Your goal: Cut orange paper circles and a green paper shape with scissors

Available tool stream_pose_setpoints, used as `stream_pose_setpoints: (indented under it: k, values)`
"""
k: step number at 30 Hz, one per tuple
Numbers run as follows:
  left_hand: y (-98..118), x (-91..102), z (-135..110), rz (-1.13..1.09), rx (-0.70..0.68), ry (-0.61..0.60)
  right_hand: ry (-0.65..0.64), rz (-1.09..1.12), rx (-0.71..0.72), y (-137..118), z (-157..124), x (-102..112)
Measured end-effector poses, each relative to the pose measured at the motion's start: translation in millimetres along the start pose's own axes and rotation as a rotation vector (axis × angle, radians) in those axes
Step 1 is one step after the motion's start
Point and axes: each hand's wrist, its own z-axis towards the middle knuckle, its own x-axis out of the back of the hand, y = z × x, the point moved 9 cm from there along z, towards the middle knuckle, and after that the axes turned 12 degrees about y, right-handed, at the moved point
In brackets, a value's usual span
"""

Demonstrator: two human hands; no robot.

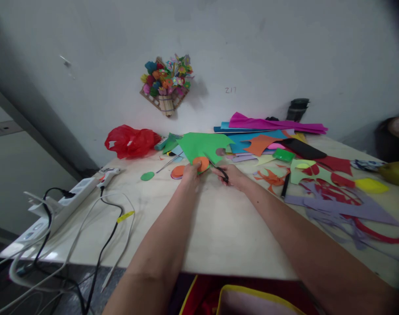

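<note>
My left hand [190, 173] is closed on a green paper sheet [202, 146] together with an orange paper disc [202, 163] lying against it. My right hand [234, 176] grips black-handled scissors [220, 170], whose blades reach into the green sheet just right of the disc. Both hands hover over the far middle of the pale table [219, 227]. Another orange disc [178, 172] and a small green oval [147, 176] lie on the table to the left of my left hand.
Coloured paper sheets and scraps [317, 175] cover the table's right side, with a black phone [302, 148] and a pen [285, 185]. A red plastic bag [130, 141] sits far left. Power strips and cables [64, 205] crowd the left edge. A paper-flower ornament [168, 83] hangs on the wall.
</note>
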Motion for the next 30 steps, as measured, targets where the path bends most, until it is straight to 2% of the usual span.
stream_pose_setpoints:
  k: [14, 30]
  values:
    - [1.3, -4.3, 8.6, 0.060, -0.029, -0.097, 0.002, -0.071, -0.054, -6.3, -9.3, 3.1]
    - [2.8, -2.6, 12.8, 0.116, -0.040, -0.102, -0.045, -0.120, -0.083, -12.4, -14.8, 7.7]
